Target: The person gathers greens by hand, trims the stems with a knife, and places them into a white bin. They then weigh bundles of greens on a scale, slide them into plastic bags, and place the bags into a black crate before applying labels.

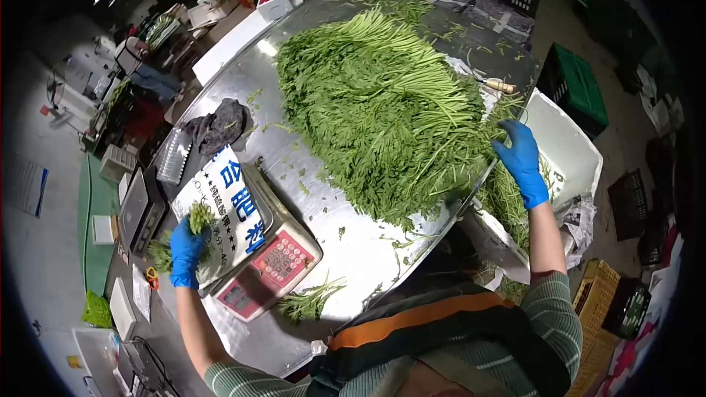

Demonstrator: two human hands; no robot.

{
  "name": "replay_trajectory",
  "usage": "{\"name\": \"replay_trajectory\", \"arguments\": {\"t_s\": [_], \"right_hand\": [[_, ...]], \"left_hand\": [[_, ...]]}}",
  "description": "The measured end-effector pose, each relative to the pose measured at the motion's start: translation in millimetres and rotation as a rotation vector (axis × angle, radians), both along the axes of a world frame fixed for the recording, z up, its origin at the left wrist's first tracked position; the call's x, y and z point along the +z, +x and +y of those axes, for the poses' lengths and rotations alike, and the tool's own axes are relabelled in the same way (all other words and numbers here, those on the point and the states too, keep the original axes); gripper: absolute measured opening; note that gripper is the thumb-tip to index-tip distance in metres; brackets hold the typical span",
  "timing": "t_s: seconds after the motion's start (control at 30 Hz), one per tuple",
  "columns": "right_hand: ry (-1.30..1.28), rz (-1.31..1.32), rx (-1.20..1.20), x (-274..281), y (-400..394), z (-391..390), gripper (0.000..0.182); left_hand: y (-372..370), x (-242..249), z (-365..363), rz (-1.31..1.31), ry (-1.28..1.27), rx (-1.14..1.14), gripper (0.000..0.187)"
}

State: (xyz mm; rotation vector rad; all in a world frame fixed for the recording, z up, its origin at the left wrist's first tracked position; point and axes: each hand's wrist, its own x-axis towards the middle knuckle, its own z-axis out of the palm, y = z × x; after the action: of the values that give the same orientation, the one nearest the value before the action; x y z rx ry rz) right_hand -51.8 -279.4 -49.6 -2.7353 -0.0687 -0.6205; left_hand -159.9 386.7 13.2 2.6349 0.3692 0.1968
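Observation:
My left hand, in a blue glove, is closed around a small bunch of leafy greens above a digital scale. A white printed sack with blue and black characters covers most of the weighing plate. On the metal table lies a large heap of leafy greens, stems toward the upper right. My right hand, also blue-gloved, is at the heap's right edge with thumb and fingers apart; I see nothing held in it. Below it, a white foam box contains loose green stalks.
A wooden-handled tool lies beyond the heap. Near the scale are a few loose sprigs, a dark crumpled bag and a clear plastic tray. Green crates and yellow crates stand to the right. Another person is far left.

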Motion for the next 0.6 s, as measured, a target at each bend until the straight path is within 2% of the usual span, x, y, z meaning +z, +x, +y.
{"name": "replay_trajectory", "arguments": {"t_s": [0.03,0.1,0.17,0.23,0.27,0.3,0.33,0.4,0.43,0.53,0.57,0.6], "right_hand": [[0.064,-0.031,0.105,4,8,13,0.041],[-0.015,0.012,0.318,38,26,50,0.050],[-0.153,0.019,0.469,58,52,83,0.063],[-0.357,0.042,0.555,59,96,102,0.080],[-0.361,0.041,0.568,61,113,108,0.080],[-0.476,0.121,0.523,62,128,115,0.086],[-0.588,0.196,0.478,61,142,119,0.093],[-0.563,0.362,0.503,60,158,122,0.100],[-0.552,0.431,0.504,66,159,123,0.101],[-0.547,0.391,0.484,61,155,120,0.062],[-0.510,0.277,0.496,56,151,118,0.044],[-0.523,0.087,0.522,43,149,115,0.043]], "left_hand": [[-4,1,-11,0.257,0.159,0.099,0.064],[-8,-67,46,0.244,-0.160,0.088,0.091],[-1,-50,41,0.227,0.351,-0.018,0.105],[7,20,-21,0.259,0.398,-0.027,0.091],[11,38,-39,0.270,0.393,-0.004,0.085],[17,46,-56,0.135,0.302,-0.009,0.071],[22,63,-90,0.070,0.198,-0.047,0.067],[36,76,-145,-0.081,0.036,-0.198,0.059],[43,75,-164,-0.107,0.073,-0.256,0.055],[69,81,-233,-0.128,0.249,-0.478,0.048],[78,80,-254,-0.158,0.277,-0.552,0.047],[86,77,-275,-0.188,0.305,-0.627,0.047]]}}
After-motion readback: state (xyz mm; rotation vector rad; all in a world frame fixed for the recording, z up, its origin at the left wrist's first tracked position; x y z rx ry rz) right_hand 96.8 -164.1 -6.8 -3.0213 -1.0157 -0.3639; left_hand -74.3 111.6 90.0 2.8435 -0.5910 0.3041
